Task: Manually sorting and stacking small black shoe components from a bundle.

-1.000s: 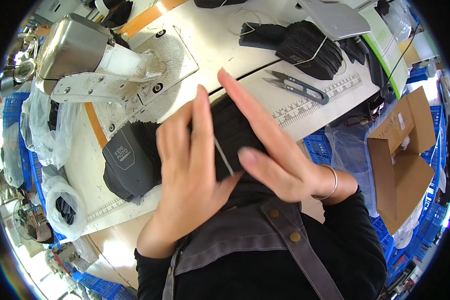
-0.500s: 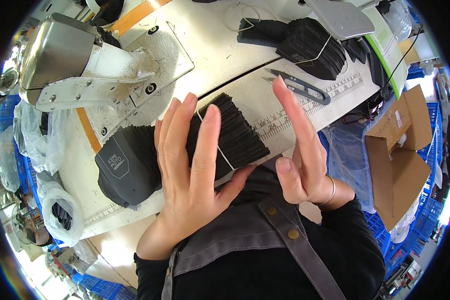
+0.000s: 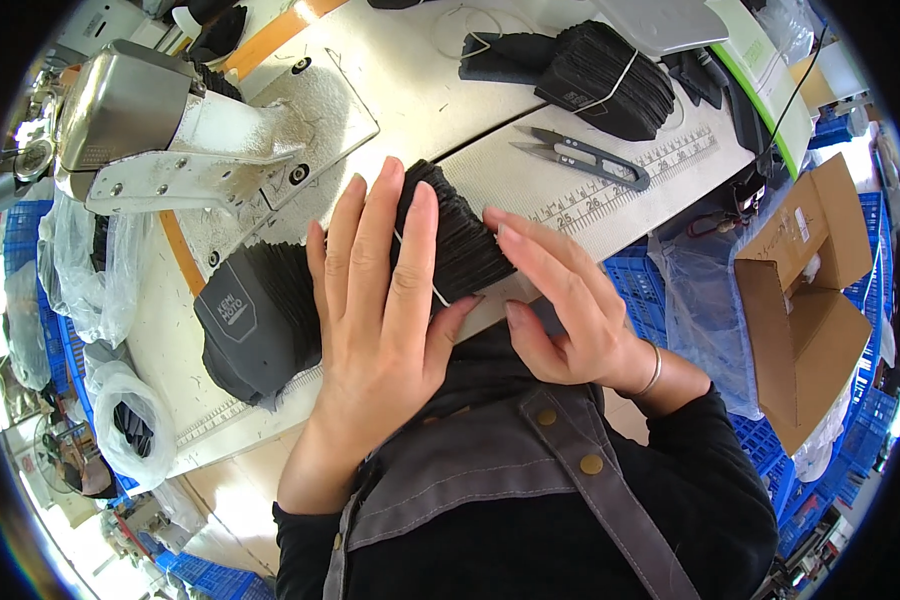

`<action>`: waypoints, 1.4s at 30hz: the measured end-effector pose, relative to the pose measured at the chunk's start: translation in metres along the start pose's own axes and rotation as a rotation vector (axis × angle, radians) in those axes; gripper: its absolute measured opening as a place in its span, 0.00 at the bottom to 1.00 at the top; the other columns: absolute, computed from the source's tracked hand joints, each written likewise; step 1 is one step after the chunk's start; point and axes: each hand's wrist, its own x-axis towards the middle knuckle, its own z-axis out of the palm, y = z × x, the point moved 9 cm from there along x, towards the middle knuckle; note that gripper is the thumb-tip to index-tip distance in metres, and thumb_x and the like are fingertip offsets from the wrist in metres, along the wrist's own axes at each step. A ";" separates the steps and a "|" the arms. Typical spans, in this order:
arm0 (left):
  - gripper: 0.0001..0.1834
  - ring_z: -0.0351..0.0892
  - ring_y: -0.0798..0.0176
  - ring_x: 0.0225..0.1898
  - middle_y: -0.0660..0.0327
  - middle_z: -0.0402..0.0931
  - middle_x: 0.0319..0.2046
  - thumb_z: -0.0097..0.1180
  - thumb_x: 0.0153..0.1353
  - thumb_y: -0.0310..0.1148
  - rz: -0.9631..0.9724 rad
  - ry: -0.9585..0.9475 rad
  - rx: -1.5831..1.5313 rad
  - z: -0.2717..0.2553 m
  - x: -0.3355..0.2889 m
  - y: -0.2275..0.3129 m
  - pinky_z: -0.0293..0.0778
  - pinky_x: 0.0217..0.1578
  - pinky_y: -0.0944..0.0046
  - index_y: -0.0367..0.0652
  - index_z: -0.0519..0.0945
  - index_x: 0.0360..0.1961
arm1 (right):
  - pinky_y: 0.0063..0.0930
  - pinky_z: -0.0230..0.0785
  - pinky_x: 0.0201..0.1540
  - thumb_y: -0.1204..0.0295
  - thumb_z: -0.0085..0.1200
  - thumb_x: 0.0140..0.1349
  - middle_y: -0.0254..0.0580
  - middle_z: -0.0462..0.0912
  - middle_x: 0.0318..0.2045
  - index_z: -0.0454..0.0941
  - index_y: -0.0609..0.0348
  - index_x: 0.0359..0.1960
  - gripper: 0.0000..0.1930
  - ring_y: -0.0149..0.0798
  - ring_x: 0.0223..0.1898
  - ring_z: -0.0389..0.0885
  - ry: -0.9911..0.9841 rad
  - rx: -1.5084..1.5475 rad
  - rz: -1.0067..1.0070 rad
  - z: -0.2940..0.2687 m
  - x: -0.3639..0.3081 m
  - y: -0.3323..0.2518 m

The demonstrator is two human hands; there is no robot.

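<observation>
A stack of thin black fabric pieces (image 3: 465, 245), tied round with a white string, lies on the white table (image 3: 430, 110) at its near edge. My left hand (image 3: 385, 310) lies flat on top of the stack with fingers spread. My right hand (image 3: 560, 305) presses its fingertips against the stack's right side. A second fan of black pieces (image 3: 280, 300) with a grey padded piece (image 3: 240, 335) on top sits just left of my left hand.
A sewing machine (image 3: 160, 130) stands at the back left. Thread snips (image 3: 580, 155) lie beside a printed ruler strip. Another tied black bundle (image 3: 600, 80) sits behind. An open cardboard box (image 3: 805, 300) and blue crates (image 3: 660, 290) are on the right; plastic bags (image 3: 120, 400) hang left.
The stack has been lowered onto the table. My left hand stays flat on it, and my right hand has turned from upright to pressing the stack's right side.
</observation>
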 end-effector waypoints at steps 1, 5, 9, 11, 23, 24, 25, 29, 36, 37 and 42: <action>0.32 0.61 0.40 0.62 0.43 0.60 0.62 0.58 0.53 0.36 -0.045 -0.034 0.062 0.002 0.001 0.000 0.58 0.57 0.41 0.32 0.69 0.58 | 0.38 0.72 0.47 0.87 0.54 0.38 0.62 0.73 0.53 0.69 0.72 0.55 0.34 0.55 0.48 0.78 0.013 0.004 0.033 0.000 -0.001 0.003; 0.28 0.66 0.40 0.59 0.44 0.67 0.58 0.61 0.52 0.31 0.030 0.129 0.040 -0.003 -0.007 0.010 0.56 0.59 0.40 0.33 0.72 0.55 | 0.39 0.72 0.48 0.88 0.53 0.37 0.62 0.73 0.52 0.68 0.73 0.55 0.34 0.57 0.49 0.77 0.049 -0.053 0.042 -0.002 -0.006 0.000; 0.23 0.70 0.40 0.57 0.45 0.72 0.54 0.61 0.52 0.27 0.053 0.243 -0.026 -0.001 -0.016 0.004 0.56 0.60 0.41 0.35 0.76 0.52 | 0.39 0.72 0.49 0.87 0.52 0.37 0.64 0.73 0.52 0.67 0.75 0.55 0.34 0.58 0.50 0.77 0.037 -0.124 0.016 0.003 -0.015 -0.001; 0.22 0.69 0.39 0.57 0.45 0.73 0.53 0.60 0.53 0.26 0.042 0.248 -0.049 0.000 -0.016 0.004 0.54 0.60 0.40 0.36 0.76 0.51 | 0.40 0.70 0.51 0.85 0.53 0.38 0.67 0.72 0.53 0.67 0.78 0.55 0.34 0.58 0.51 0.76 0.050 -0.131 0.005 0.003 -0.019 -0.004; 0.17 0.70 0.39 0.57 0.50 0.76 0.50 0.59 0.50 0.20 0.102 0.285 -0.184 -0.004 -0.026 0.004 0.50 0.62 0.36 0.45 0.79 0.43 | 0.48 0.60 0.60 0.82 0.56 0.40 0.73 0.66 0.57 0.59 0.80 0.60 0.39 0.62 0.60 0.67 0.010 -0.083 0.090 0.013 -0.032 -0.008; 0.17 0.70 0.39 0.57 0.50 0.76 0.50 0.59 0.50 0.20 0.101 0.285 -0.185 -0.004 -0.026 0.004 0.50 0.62 0.36 0.45 0.79 0.43 | 0.48 0.60 0.60 0.82 0.56 0.40 0.73 0.66 0.57 0.59 0.80 0.60 0.39 0.62 0.60 0.67 0.009 -0.084 0.091 0.013 -0.032 -0.008; 0.17 0.71 0.40 0.56 0.50 0.76 0.49 0.59 0.50 0.19 0.099 0.291 -0.189 -0.004 -0.026 0.004 0.50 0.62 0.36 0.45 0.80 0.43 | 0.48 0.59 0.60 0.82 0.56 0.40 0.73 0.66 0.57 0.59 0.80 0.60 0.39 0.62 0.60 0.67 0.008 -0.080 0.094 0.013 -0.033 -0.007; 0.17 0.72 0.42 0.55 0.51 0.77 0.48 0.60 0.49 0.20 0.093 0.305 -0.192 -0.004 -0.027 0.004 0.52 0.61 0.36 0.45 0.81 0.42 | 0.48 0.58 0.61 0.82 0.56 0.40 0.73 0.65 0.57 0.59 0.80 0.60 0.39 0.62 0.61 0.66 -0.007 -0.079 0.112 0.013 -0.032 -0.007; 0.17 0.73 0.44 0.54 0.52 0.78 0.47 0.62 0.47 0.21 0.102 0.304 -0.177 -0.006 -0.028 0.004 0.53 0.61 0.36 0.45 0.81 0.41 | 0.46 0.57 0.61 0.82 0.55 0.40 0.71 0.65 0.58 0.61 0.78 0.59 0.38 0.62 0.60 0.67 0.010 0.001 0.159 0.011 -0.030 -0.004; 0.17 0.73 0.44 0.54 0.52 0.78 0.47 0.62 0.48 0.21 0.102 0.307 -0.178 -0.006 -0.028 0.004 0.53 0.61 0.36 0.45 0.81 0.41 | 0.46 0.58 0.61 0.83 0.55 0.40 0.70 0.66 0.58 0.60 0.78 0.59 0.38 0.62 0.60 0.68 0.004 0.001 0.165 0.011 -0.030 -0.004; 0.16 0.73 0.44 0.54 0.51 0.78 0.47 0.62 0.48 0.22 0.086 0.293 -0.191 -0.006 -0.026 0.003 0.54 0.61 0.36 0.45 0.81 0.41 | 0.47 0.59 0.60 0.84 0.54 0.40 0.70 0.67 0.57 0.65 0.75 0.56 0.34 0.61 0.58 0.69 0.030 0.005 0.168 0.010 -0.035 -0.004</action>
